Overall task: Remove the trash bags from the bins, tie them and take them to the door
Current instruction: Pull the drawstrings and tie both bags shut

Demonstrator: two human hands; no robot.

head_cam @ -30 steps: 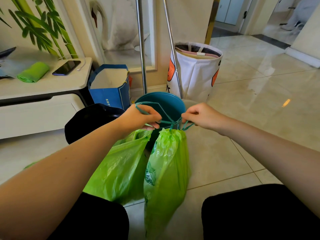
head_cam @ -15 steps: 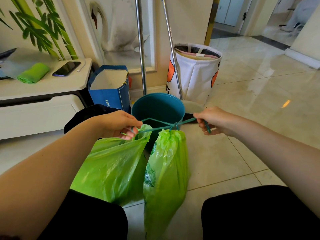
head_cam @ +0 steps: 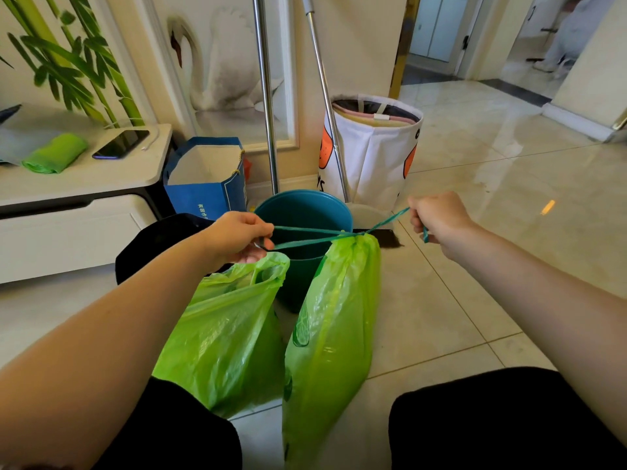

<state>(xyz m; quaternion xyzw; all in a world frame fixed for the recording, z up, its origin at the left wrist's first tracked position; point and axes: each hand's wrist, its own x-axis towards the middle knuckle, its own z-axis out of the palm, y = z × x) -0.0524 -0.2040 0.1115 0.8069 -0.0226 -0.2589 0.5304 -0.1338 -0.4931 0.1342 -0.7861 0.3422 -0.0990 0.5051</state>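
While hands (head_cam: 237,237) grip, bag (head_cam: 334,330) upright

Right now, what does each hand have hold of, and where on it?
Both grip the teal drawstring of the right-hand green bag, pulled taut from its cinched neck: the left hand holds the looped ends, the right hand the other end.

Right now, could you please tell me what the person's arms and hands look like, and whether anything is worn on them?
Both forearms are bare as far as the picture shows, with no sleeves in view. The left hand and right hand carry no gloves, and no watch, ring or band is visible. Dark clothing covers the knees at the bottom edge.
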